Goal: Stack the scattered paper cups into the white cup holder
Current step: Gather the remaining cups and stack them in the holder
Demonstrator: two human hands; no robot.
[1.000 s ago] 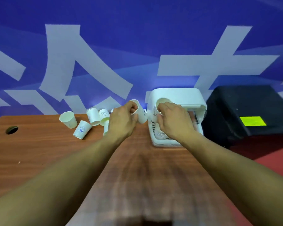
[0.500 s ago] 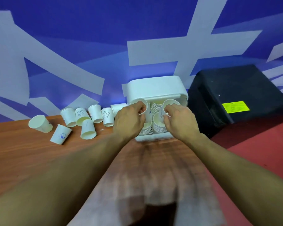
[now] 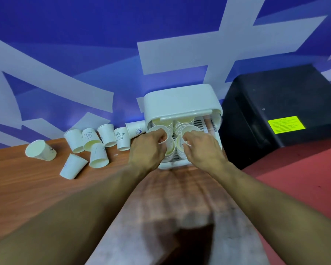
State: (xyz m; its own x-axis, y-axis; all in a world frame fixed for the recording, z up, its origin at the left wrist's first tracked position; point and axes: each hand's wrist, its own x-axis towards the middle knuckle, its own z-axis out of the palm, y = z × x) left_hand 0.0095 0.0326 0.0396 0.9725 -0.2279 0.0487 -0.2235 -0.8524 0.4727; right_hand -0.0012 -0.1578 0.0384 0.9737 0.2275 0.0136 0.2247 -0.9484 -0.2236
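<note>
The white cup holder (image 3: 180, 101) stands at the table's far edge, its front open, with stacks of paper cups (image 3: 182, 124) inside. My left hand (image 3: 147, 150) pinches the rim of a paper cup (image 3: 157, 129) at the holder's left front stack. My right hand (image 3: 203, 150) grips the rim of another paper cup (image 3: 191, 129) over the right front stack. Several loose paper cups (image 3: 105, 134) lie and stand scattered on the table to the left, one (image 3: 40, 150) farthest out on its side.
The wooden table (image 3: 27, 188) runs left and toward me. A black box (image 3: 275, 111) with a yellow label sits right of the holder. A red surface (image 3: 304, 169) lies at the right. A blue and white wall rises behind.
Both hands have carried their cups from beside the holder into its open front, over the stacks. The view has shifted, so the holder and loose cups appear closer and further right.
</note>
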